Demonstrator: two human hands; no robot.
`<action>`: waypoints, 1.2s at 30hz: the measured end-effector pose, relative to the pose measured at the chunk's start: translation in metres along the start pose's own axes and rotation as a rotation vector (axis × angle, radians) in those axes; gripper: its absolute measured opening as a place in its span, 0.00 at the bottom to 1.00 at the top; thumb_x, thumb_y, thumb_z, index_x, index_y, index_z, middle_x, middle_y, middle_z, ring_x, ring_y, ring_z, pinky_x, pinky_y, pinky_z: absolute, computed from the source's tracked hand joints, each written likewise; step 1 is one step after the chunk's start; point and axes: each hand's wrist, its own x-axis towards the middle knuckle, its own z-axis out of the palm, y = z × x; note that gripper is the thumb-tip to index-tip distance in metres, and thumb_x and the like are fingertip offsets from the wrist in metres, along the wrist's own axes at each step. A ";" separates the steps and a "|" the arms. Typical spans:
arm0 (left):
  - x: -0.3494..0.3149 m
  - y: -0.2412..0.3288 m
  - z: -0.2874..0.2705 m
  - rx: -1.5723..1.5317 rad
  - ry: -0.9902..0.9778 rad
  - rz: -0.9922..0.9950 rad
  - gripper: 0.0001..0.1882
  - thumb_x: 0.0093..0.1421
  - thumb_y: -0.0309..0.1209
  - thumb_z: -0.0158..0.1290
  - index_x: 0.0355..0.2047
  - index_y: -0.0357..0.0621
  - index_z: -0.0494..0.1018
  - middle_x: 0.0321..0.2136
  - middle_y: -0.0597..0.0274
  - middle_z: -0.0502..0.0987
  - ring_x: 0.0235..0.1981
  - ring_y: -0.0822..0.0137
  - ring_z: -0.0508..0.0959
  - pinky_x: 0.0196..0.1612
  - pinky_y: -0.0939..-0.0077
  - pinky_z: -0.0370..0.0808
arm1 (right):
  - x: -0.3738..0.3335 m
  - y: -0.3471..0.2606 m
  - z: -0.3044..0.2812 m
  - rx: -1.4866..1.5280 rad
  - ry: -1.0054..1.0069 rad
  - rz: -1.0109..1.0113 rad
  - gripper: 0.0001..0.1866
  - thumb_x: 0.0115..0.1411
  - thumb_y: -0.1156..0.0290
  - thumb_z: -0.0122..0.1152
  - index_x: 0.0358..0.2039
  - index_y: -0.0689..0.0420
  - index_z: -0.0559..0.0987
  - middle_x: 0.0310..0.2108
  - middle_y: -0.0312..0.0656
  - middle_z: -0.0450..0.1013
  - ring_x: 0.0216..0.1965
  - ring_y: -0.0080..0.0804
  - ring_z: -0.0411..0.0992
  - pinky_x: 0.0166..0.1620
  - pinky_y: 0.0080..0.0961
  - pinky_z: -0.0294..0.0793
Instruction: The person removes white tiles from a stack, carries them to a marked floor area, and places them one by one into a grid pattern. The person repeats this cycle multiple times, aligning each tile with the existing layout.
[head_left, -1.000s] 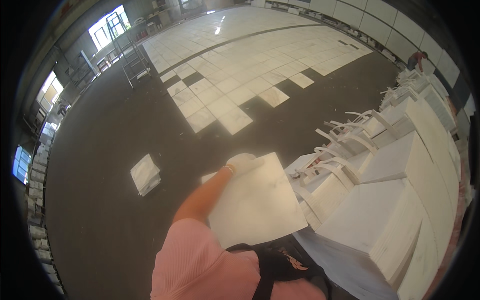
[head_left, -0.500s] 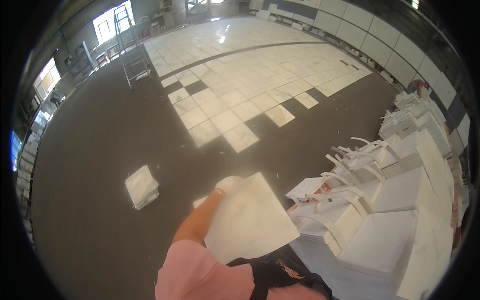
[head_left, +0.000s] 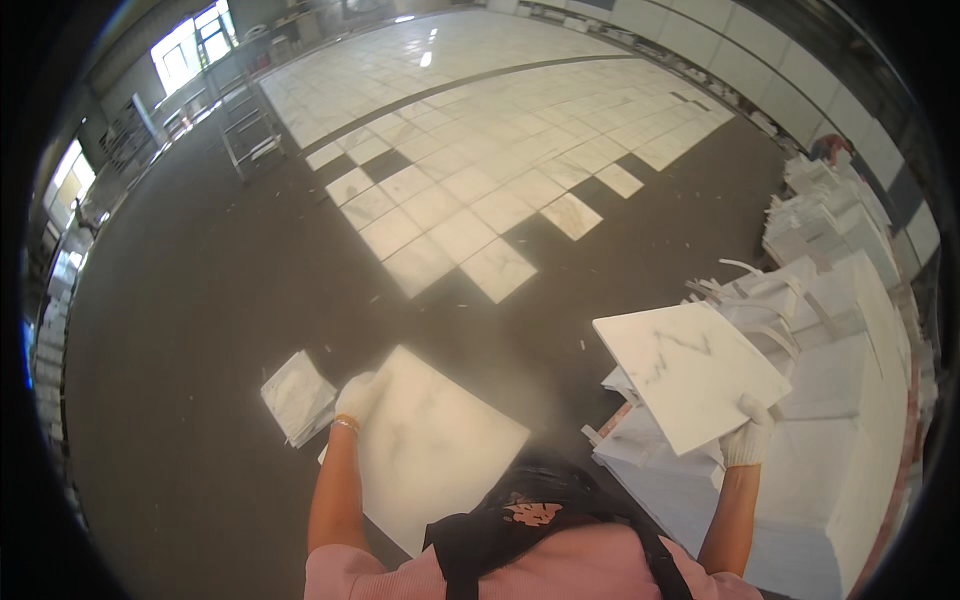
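Observation:
My gloved left hand (head_left: 358, 398) is closed on the edge of a large white marble tile (head_left: 435, 440), held tilted in front of my body. A bit of another pale edge shows behind that tile, by my left wrist; what it belongs to is hidden. On the right, my gloved right hand (head_left: 746, 436) grips a second marble tile (head_left: 690, 370) by its near corner. Grey veins run across this one, and it is raised above the stacked tiles (head_left: 660, 455). The two held tiles are apart from each other.
A small pile of tiles (head_left: 298, 397) lies on the dark floor at left. Ahead, white tiles (head_left: 470, 190) are laid out in a grid with some gaps. A stepladder (head_left: 245, 125) stands far left. Tall tile stacks (head_left: 840, 440) line the right, with a person (head_left: 830, 150) bending beyond them.
My left hand has moved left and nearer with its tile. My right hand, hidden before, now shows at right, holding up a grey-veined tile. The view has shifted slightly.

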 end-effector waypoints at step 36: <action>0.408 -0.073 -0.443 -0.269 0.439 -0.434 0.30 0.64 0.54 0.54 0.44 0.34 0.80 0.37 0.61 0.81 0.39 0.67 0.75 0.48 0.72 0.71 | 0.320 0.553 0.599 -0.325 -0.196 0.555 0.29 0.50 0.83 0.60 0.56 0.71 0.72 0.50 0.51 0.76 0.53 0.45 0.76 0.59 0.43 0.76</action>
